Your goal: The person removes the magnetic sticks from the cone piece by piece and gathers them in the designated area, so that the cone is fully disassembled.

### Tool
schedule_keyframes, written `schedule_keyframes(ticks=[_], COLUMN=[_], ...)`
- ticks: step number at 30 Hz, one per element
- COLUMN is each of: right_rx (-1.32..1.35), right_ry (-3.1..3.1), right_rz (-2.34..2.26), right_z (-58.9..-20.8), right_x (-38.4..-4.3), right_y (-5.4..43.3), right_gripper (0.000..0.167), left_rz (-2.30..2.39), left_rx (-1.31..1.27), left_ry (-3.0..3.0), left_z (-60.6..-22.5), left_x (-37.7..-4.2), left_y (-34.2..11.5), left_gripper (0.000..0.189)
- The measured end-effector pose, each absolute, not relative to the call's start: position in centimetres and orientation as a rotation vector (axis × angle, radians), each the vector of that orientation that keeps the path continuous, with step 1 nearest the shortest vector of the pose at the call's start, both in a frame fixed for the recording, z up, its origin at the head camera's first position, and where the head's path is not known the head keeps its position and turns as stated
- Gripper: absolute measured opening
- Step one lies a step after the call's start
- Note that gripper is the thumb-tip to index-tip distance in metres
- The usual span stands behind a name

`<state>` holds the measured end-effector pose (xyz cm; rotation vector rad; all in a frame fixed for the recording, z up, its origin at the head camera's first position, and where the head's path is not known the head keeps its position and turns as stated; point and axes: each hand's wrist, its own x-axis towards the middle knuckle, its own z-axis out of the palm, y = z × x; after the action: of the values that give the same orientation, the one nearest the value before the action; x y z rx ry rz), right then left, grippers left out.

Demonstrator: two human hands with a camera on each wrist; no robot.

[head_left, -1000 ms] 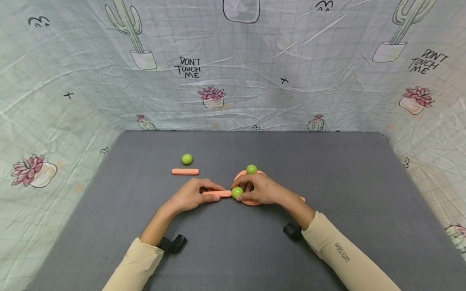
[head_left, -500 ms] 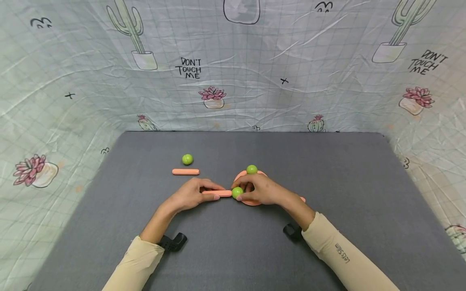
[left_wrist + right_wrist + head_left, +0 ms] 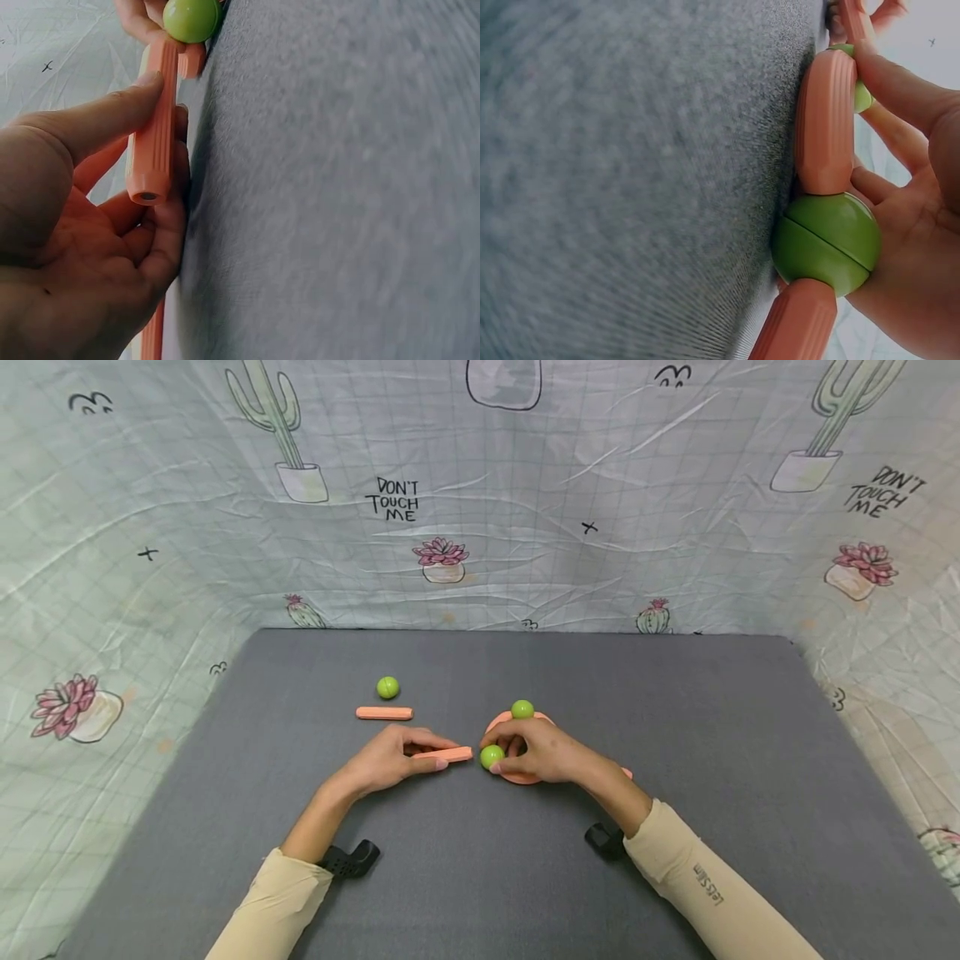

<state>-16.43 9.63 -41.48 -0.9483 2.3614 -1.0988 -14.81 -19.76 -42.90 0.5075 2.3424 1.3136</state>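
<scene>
One orange stick (image 3: pixel 456 754), pinched in the left hand (image 3: pixel 381 763), points its long axis, roughly parallel to the counter's (image 3: pixel 675 702) far edge, at the green ball (image 3: pixel 491 755) just beyond its tip; the right hand (image 3: pixel 546 751) pinches that ball.

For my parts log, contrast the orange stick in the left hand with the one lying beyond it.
The held stick is pinched by the left hand; the lying stick rests untouched on the table. In the head view the held stick slants; the lying stick runs nearly parallel to the table's far edge. The hand partly covers the held stick; the lying stick shows whole. Both are straight and orange.
</scene>
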Motion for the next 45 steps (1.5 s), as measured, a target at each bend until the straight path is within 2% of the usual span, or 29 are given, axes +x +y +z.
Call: schedule_keyframes(ticks=[14, 21, 28, 39, 45], right_rx=[-0.930, -0.926, -0.915, -0.911, -0.903], right_ry=[2.379, 2.390, 2.373, 2.392, 2.385], right_rz=[-1.086, -1.090, -1.100, -1.099, -1.093], right_z=[-41.2, -41.2, -41.2, -41.3, -41.5], right_x=[-16.6, -16.6, -16.5, -16.5, -16.5], right_y=[9.6, 9.5, 9.5, 9.6, 9.6], right_gripper=[0.030, 0.031, 0.034, 0.036, 0.036], left_rz=[1.331, 1.364, 1.349, 1.404, 1.413], left_rx=[0.554, 0.521, 0.318, 0.386, 0.340], left_ry=[2.434, 2.500, 2.550, 2.562, 2.573], left_z=[-41.9, -42.3, -42.3, -42.5, -42.4], left_x=[-15.1, -15.5, -15.1, -15.2, -14.8], left_y=[-22.1, -23.2, -23.9, -25.3, -26.4], left_gripper=[0.027, 0.033, 0.021, 0.015, 0.016])
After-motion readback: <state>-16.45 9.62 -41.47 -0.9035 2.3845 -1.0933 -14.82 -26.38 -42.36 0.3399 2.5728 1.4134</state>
